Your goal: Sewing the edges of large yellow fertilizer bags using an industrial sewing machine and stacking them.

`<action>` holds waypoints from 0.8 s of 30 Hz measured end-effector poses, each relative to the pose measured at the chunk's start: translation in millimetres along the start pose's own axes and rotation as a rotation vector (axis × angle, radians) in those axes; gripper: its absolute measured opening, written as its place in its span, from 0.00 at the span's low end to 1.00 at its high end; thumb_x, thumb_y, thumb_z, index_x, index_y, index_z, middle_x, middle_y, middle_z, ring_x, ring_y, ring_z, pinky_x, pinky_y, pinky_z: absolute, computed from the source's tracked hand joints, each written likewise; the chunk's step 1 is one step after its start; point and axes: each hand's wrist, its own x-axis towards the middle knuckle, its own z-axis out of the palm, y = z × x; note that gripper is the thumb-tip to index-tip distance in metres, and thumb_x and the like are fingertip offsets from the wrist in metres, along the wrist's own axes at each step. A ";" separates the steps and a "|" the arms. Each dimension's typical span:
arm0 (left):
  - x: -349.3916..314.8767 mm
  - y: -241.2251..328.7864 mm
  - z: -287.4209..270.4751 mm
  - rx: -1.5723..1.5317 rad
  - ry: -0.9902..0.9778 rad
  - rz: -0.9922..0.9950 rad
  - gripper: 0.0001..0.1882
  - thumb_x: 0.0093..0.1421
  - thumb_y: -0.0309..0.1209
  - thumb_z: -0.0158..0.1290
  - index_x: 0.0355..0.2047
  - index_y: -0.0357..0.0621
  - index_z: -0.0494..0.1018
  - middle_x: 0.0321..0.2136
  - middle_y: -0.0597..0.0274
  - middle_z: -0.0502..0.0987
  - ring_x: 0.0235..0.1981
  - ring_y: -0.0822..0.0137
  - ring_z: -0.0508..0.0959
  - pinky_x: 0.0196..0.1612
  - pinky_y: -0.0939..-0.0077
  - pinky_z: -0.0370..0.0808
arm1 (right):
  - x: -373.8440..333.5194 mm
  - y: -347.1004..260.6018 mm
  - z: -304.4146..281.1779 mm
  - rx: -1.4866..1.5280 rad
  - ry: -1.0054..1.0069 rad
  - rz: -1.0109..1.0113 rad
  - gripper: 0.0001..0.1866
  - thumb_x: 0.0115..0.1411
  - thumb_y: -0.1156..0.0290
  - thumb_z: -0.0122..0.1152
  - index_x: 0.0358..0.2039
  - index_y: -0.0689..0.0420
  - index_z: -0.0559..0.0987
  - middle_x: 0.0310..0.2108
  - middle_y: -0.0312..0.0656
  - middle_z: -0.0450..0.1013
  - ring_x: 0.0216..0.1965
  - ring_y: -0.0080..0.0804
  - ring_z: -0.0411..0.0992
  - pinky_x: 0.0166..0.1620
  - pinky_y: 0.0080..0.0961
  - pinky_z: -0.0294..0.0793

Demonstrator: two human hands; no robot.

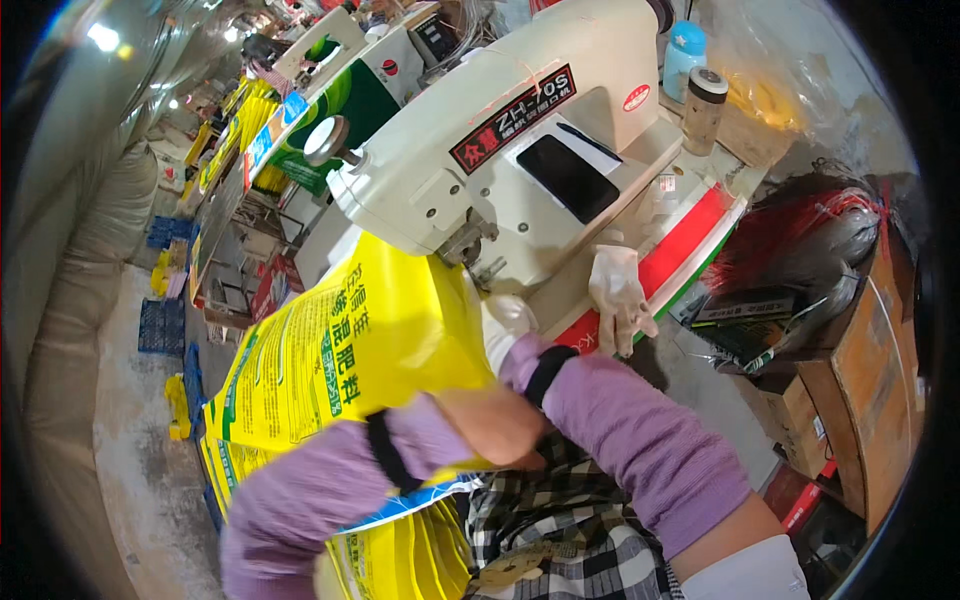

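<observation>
A yellow printed sack lies slanted across the front of a cream industrial sewing machine, its upper edge by the needle and presser foot. My right hand, in a white glove, is closed at the sack's right edge just below the presser foot; its fingertips are partly hidden. Smeared by motion, my bare left hand is at the sack's lower right side, in front of my checked apron. Its fingers cannot be made out. Under the sack, several more folded yellow sacks stand stacked near my lap.
On the machine's base lies a black phone. A loose white glove rests by the red table edge. Behind stand a blue bottle and a capped jar. Wooden box at right; blue crates on the left floor.
</observation>
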 end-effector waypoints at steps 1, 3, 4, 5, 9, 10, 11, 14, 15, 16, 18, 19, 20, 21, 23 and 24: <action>-14.0 -18.2 -11.1 0.076 -0.009 -0.056 0.11 0.52 0.42 0.55 0.26 0.49 0.77 0.24 0.59 0.76 0.29 0.58 0.77 0.30 0.60 0.70 | 3.7 -0.4 -1.8 0.128 -0.465 -0.020 0.17 0.46 0.72 0.60 0.40 0.60 0.81 0.19 0.36 0.73 0.27 0.34 0.76 0.25 0.33 0.74; -50.1 -54.3 -37.4 0.272 -0.177 -0.329 0.12 0.52 0.44 0.56 0.24 0.51 0.78 0.22 0.60 0.76 0.27 0.57 0.77 0.27 0.61 0.69 | 0.7 2.8 -8.8 0.276 -0.352 0.024 0.20 0.49 0.71 0.59 0.45 0.61 0.79 0.23 0.38 0.75 0.29 0.35 0.76 0.28 0.33 0.76; -60.8 -57.5 -36.9 0.382 -0.252 -0.469 0.12 0.52 0.44 0.57 0.23 0.51 0.78 0.21 0.60 0.77 0.26 0.56 0.77 0.26 0.61 0.69 | -2.6 5.3 -12.8 0.332 -0.197 0.070 0.23 0.51 0.69 0.58 0.49 0.62 0.75 0.26 0.40 0.76 0.30 0.37 0.77 0.30 0.33 0.76; -67.0 -56.4 -29.5 0.327 -0.241 -0.435 0.12 0.52 0.44 0.57 0.23 0.51 0.78 0.21 0.60 0.77 0.26 0.56 0.77 0.26 0.61 0.69 | -8.6 8.0 -16.9 0.328 -0.107 0.060 0.26 0.53 0.67 0.56 0.53 0.63 0.72 0.28 0.42 0.77 0.32 0.39 0.77 0.32 0.33 0.77; -24.1 16.9 57.4 -0.085 0.402 -0.090 0.10 0.52 0.38 0.55 0.18 0.50 0.76 0.18 0.59 0.76 0.23 0.56 0.78 0.26 0.61 0.72 | -42.7 16.7 -34.3 0.764 -0.087 0.062 0.33 0.55 0.66 0.53 0.60 0.66 0.62 0.30 0.48 0.78 0.33 0.46 0.77 0.36 0.42 0.76; -5.1 37.8 78.7 0.001 0.191 -0.157 0.10 0.51 0.38 0.55 0.18 0.50 0.76 0.18 0.58 0.76 0.23 0.56 0.79 0.28 0.60 0.73 | -56.6 17.6 -39.4 0.809 -0.131 0.098 0.34 0.55 0.66 0.52 0.62 0.67 0.59 0.31 0.50 0.77 0.33 0.48 0.77 0.36 0.44 0.76; 3.4 39.3 86.6 0.004 0.238 -0.141 0.09 0.51 0.37 0.55 0.19 0.49 0.76 0.18 0.58 0.76 0.23 0.56 0.79 0.29 0.60 0.74 | -71.5 18.1 -44.7 0.782 -0.295 0.058 0.36 0.56 0.67 0.50 0.63 0.68 0.55 0.31 0.53 0.77 0.32 0.50 0.76 0.35 0.45 0.75; 0.2 14.2 64.3 -0.052 0.185 0.022 0.06 0.48 0.36 0.56 0.19 0.49 0.75 0.18 0.58 0.76 0.23 0.55 0.79 0.29 0.61 0.75 | -103.2 21.7 -56.2 0.771 -0.535 0.149 0.39 0.56 0.65 0.49 0.65 0.69 0.51 0.29 0.54 0.77 0.31 0.51 0.77 0.33 0.45 0.75; -10.6 -0.9 43.4 0.093 0.079 0.017 0.06 0.47 0.36 0.57 0.19 0.49 0.75 0.18 0.58 0.75 0.23 0.54 0.79 0.29 0.60 0.75 | -107.4 24.3 -56.6 0.734 -0.526 0.092 0.37 0.56 0.64 0.49 0.64 0.67 0.53 0.28 0.52 0.77 0.30 0.50 0.77 0.32 0.44 0.75; -27.1 -25.5 16.1 0.208 0.186 -0.001 0.07 0.47 0.36 0.57 0.21 0.49 0.76 0.17 0.58 0.75 0.22 0.54 0.79 0.28 0.60 0.75 | -102.3 23.3 -53.1 0.725 -0.457 0.071 0.30 0.56 0.64 0.50 0.58 0.64 0.63 0.26 0.49 0.77 0.28 0.48 0.77 0.31 0.43 0.74; -41.3 -32.1 -14.7 0.333 0.284 -0.009 0.07 0.46 0.37 0.58 0.23 0.49 0.76 0.17 0.58 0.75 0.22 0.54 0.79 0.27 0.60 0.75 | -80.6 19.5 -38.3 0.598 -0.167 0.051 0.18 0.56 0.64 0.51 0.46 0.57 0.77 0.24 0.43 0.78 0.25 0.45 0.76 0.29 0.41 0.73; -39.0 -21.2 -22.8 0.201 0.098 -0.150 0.08 0.46 0.37 0.58 0.26 0.50 0.77 0.19 0.58 0.76 0.24 0.55 0.79 0.31 0.61 0.75 | -64.4 21.6 -27.0 0.534 -0.018 -0.032 0.13 0.55 0.65 0.52 0.39 0.52 0.80 0.23 0.40 0.76 0.25 0.41 0.75 0.28 0.36 0.73; -38.3 -5.1 -24.4 0.075 -0.152 -0.321 0.10 0.45 0.37 0.58 0.29 0.51 0.77 0.20 0.59 0.76 0.27 0.56 0.79 0.35 0.61 0.75 | -41.5 20.8 -11.8 0.455 0.129 -0.061 0.10 0.55 0.67 0.53 0.33 0.48 0.83 0.21 0.37 0.75 0.24 0.37 0.75 0.26 0.32 0.72; -17.3 20.1 -10.0 -0.091 -0.154 -0.450 0.13 0.45 0.37 0.58 0.33 0.52 0.77 0.23 0.60 0.77 0.30 0.57 0.79 0.37 0.62 0.75 | -28.3 15.6 1.2 0.406 0.149 -0.098 0.09 0.54 0.65 0.54 0.30 0.49 0.82 0.20 0.38 0.75 0.23 0.37 0.74 0.26 0.33 0.72; 24.2 66.1 38.0 -0.031 0.199 -0.362 0.17 0.46 0.36 0.57 0.38 0.52 0.78 0.29 0.61 0.78 0.36 0.59 0.79 0.42 0.64 0.74 | -9.3 10.7 24.9 0.442 0.117 -0.072 0.10 0.53 0.61 0.57 0.26 0.53 0.80 0.17 0.40 0.73 0.21 0.38 0.73 0.24 0.34 0.71; 26.1 68.5 52.0 0.031 0.351 -0.172 0.17 0.46 0.35 0.57 0.39 0.50 0.78 0.32 0.62 0.78 0.38 0.59 0.78 0.43 0.64 0.73 | -6.7 9.3 32.7 0.536 0.117 -0.045 0.12 0.52 0.59 0.58 0.24 0.54 0.79 0.16 0.41 0.73 0.20 0.38 0.72 0.24 0.34 0.71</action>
